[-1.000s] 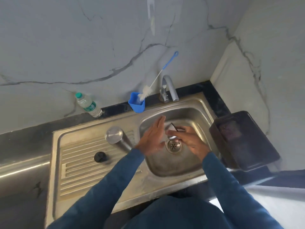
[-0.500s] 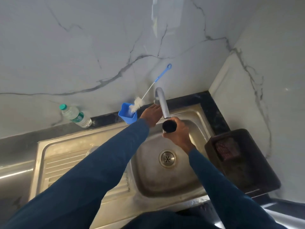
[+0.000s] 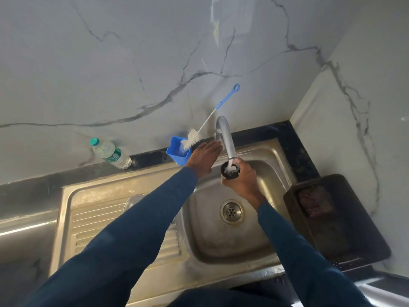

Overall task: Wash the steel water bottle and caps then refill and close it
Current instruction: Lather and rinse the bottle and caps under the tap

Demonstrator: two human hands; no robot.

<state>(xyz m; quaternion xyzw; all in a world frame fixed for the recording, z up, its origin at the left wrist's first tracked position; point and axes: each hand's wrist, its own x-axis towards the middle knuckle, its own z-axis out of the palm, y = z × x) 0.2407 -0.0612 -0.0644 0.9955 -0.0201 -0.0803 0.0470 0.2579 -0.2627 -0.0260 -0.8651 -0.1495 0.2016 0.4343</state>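
Rinsing a black cap [image 3: 230,171], the right hand [image 3: 242,182] clasps it open side up right under the tap [image 3: 225,138] spout so water fills it. Left hand [image 3: 204,158], fingers straight, reaches the tap's base, likely controlling flow.

tap [image 3: 225,140] now running | water hitting black cap [image 3: 230,170] in R hand [image 3: 242,181] | cap was dry 0.5 s ago

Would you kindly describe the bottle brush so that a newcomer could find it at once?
Start at the curved steel tap behind the steel sink basin. Just left of it a small blue plastic holder stands on the dark counter edge. The white-bristled brush with a long blue loop-ended handle leans out of it against the marble wall.
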